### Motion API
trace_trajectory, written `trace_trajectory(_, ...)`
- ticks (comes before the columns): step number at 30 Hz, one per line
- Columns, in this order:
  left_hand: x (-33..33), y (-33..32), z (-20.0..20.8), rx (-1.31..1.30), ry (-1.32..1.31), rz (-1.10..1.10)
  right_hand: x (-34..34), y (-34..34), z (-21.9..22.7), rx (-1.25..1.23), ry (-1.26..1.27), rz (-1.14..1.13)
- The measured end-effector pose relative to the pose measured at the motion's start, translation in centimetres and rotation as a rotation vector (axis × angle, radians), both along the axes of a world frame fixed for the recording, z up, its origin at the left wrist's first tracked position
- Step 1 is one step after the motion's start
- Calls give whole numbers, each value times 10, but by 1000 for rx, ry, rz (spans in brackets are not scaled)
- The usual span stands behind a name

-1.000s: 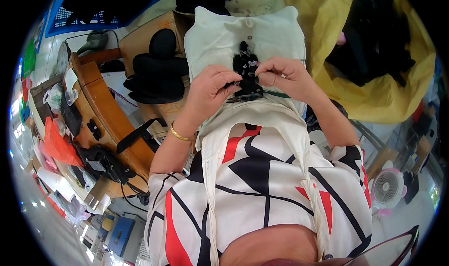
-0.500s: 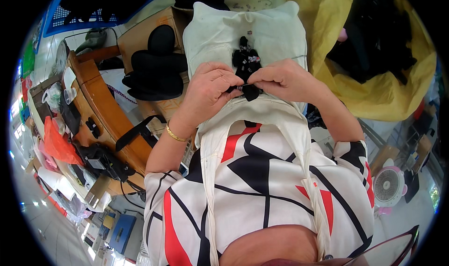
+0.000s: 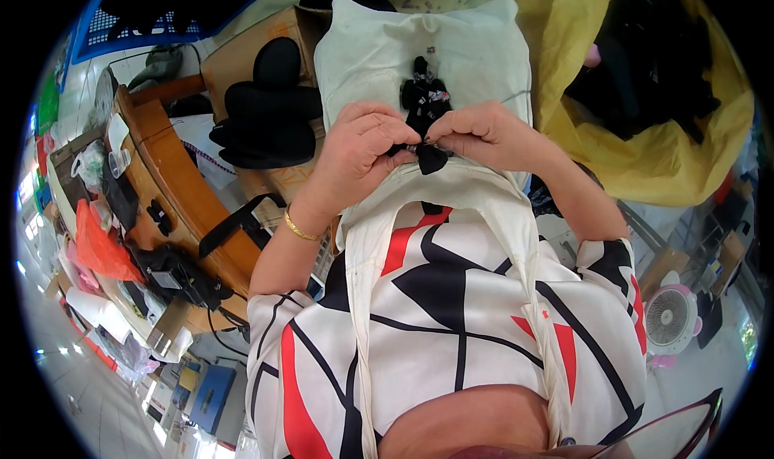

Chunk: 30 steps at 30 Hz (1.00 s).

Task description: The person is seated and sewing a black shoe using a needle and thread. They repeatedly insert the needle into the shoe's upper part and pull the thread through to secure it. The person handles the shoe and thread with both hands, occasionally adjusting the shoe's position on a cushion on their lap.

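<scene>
A small black fabric piece is pinched in the fingertips of my left hand, its lower end sticking out toward me. My right hand is closed too, thumb and forefinger pressed together at the piece's right edge; what sits between those tips is too small to make out. Both hands are over a white cushion on my lap. Just beyond my fingers, a little heap of black fabric pieces with shiny, patterned bits lies on the cushion.
Left of the cushion, black padded shapes rest by a cardboard box. A wooden table stands farther left. To the right is a yellow bag of black material, with a white and pink fan below it.
My right fingertips have come slightly closer to my left ones, and a thin pale line seen between them is no longer visible. The fabric piece stays in nearly the same place.
</scene>
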State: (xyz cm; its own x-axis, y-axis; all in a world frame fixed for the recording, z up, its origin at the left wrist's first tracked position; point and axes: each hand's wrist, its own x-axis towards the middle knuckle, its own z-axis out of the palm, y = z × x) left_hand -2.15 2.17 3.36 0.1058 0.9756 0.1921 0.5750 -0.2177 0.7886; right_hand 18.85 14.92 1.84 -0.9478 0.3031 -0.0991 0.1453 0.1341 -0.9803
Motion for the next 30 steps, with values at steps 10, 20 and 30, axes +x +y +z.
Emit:
trace_trajectory(10, 7, -7, -6, -9, -178, 39, -1, -20, -3, -346, -115, -31)
trace_trajectory(20, 9, -9, -3, -30, -195, 56, 2, -16, -5, -356, -30, 19)
trace_trajectory(30, 12, -13, -4, 73, -195, 64, 0, -21, 0, -450, -89, 38)
